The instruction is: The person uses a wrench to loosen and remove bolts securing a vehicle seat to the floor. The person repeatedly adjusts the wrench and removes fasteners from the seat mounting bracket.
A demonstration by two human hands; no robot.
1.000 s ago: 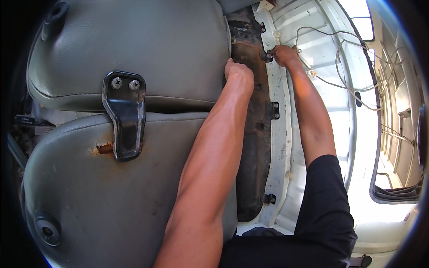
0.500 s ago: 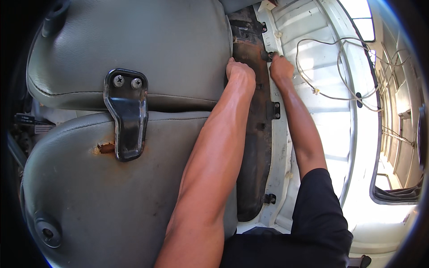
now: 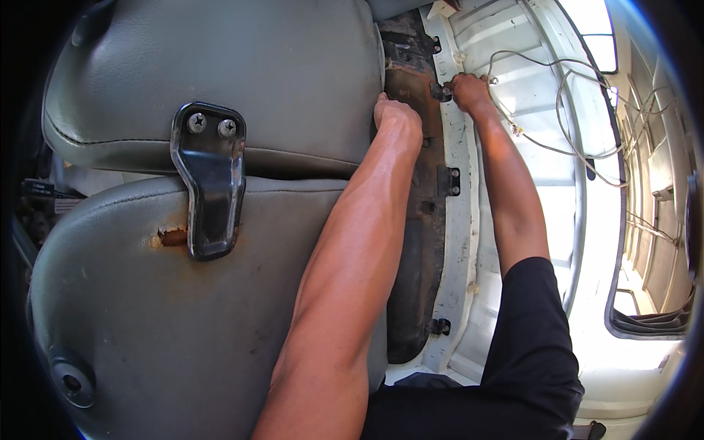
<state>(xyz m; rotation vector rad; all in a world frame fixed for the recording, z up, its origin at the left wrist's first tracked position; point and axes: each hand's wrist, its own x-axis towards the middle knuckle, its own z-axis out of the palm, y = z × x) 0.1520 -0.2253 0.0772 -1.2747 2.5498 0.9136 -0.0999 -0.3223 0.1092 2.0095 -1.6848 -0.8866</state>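
Observation:
My left hand [image 3: 398, 119] is curled closed at the right edge of the upper grey seat cushion [image 3: 242, 81]. Its fingertips are mostly hidden, so what they grip does not show. Over at the white metal ledge, my right hand [image 3: 469, 92] has its fingers bent together beside a small black bracket [image 3: 441, 92]. Whatever is between those fingers is too small or covered to make out. A dark, rust-stained panel [image 3: 413, 220] runs between the cushions and the ledge, partly behind my left forearm.
Below lies a second grey cushion [image 3: 147, 315] with a rusty tear [image 3: 173, 237]. A black metal bracket [image 3: 214, 183] with two screws spans both cushions. More black brackets [image 3: 449, 182] line the ledge. A loose cable [image 3: 561, 110] loops over the white ribbed panel [image 3: 557, 191] at right.
My right hand has turned over at the bracket, its back now facing up, and its forearm has swung right. My left hand stays nearly in place. The view has shifted slightly.

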